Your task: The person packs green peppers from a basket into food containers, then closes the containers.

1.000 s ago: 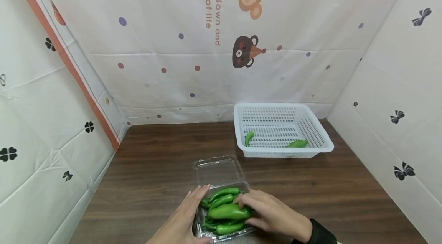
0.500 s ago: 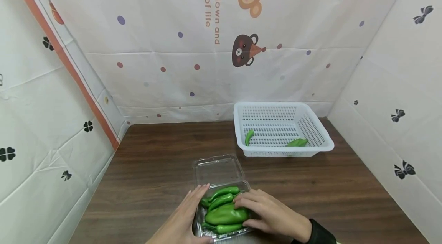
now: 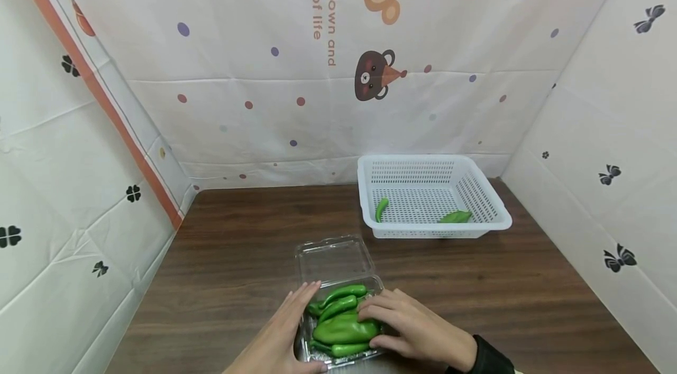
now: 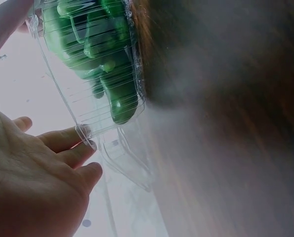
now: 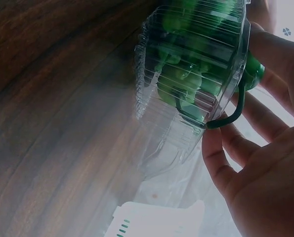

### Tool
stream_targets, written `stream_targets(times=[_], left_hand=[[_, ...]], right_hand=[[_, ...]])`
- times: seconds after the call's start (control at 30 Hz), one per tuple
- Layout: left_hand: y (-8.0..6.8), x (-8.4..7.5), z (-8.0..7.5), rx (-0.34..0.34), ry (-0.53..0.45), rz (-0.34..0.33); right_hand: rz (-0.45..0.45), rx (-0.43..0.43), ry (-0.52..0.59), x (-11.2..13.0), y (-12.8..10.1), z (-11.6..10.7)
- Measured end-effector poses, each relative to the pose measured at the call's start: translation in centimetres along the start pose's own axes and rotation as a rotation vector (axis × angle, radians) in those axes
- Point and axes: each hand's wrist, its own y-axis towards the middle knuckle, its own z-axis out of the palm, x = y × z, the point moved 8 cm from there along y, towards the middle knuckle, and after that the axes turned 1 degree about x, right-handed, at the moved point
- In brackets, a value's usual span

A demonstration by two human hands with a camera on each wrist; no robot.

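Observation:
A clear plastic clamshell container (image 3: 376, 283) holds several long green peppers (image 3: 344, 292), its hinged lid (image 3: 334, 259) folded back behind it. Across the middle lies a larger, wider green pepper (image 3: 341, 329). My right hand (image 3: 409, 324) holds this pepper's right end, fingers bent over the top and thumb on the near side. Past the rim, in the right wrist view, sticks a curved dark green stem (image 5: 231, 118). My left hand (image 3: 280, 330) rests along the container's left side with its fingers fairly straight, fingertips touching the rim in the left wrist view.
At the back right of the brown wooden table (image 3: 238, 256) stands a white perforated basket (image 3: 433, 231). In it lie a small green pepper (image 3: 381, 209) and another green pepper (image 3: 456, 217). Patterned sheets (image 3: 254, 68) surround the table at the back and both sides.
The large pepper has turned and settled lower and slightly left among the others, with my right hand still on it. My left hand stays at the container's side.

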Motion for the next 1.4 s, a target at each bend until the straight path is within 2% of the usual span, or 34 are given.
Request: stream_targets(times=[0.17, 0.4, 0.67, 0.93, 1.13, 1.2, 1.33, 1.4], left_hand=[[0.0, -0.1, -0.1, -0.01, 0.01, 0.011], [-0.1, -0.2, 0.0, -0.007, 0.027, 0.023], [0.4, -0.3, -0.1, -0.001, 0.021, -0.03], [2.7, -1.6, -1.1, -0.044, 0.047, 0.012], [5.1, -2.5, -1.6, -0.136, 0.052, 0.105], [6.1, -2.7, -1.7, -0.15, 0.041, 0.118], [8.0, -2.8, -1.8, -0.155, 0.009, 0.105], [9.0, -2.7, -1.8, -0.154, -0.004, 0.077]], right_hand=[[0.02, 0.006, 0.009, -0.1, -0.1, 0.1], [-0.041, -0.043, -0.037, 0.3, -0.1, -0.1], [-0.038, -0.067, -0.003, 0.6, 0.0, -0.9], [-0.078, -0.169, -0.056, 0.2, 1.0, -3.8], [-0.094, -0.232, -0.122, -0.6, 2.3, -6.4], [-0.089, -0.244, -0.15, -1.0, 2.8, -7.4], [-0.081, -0.256, -0.179, -2.2, 3.8, -9.3], [-0.076, -0.256, -0.188, -2.9, 4.3, -10.2]])
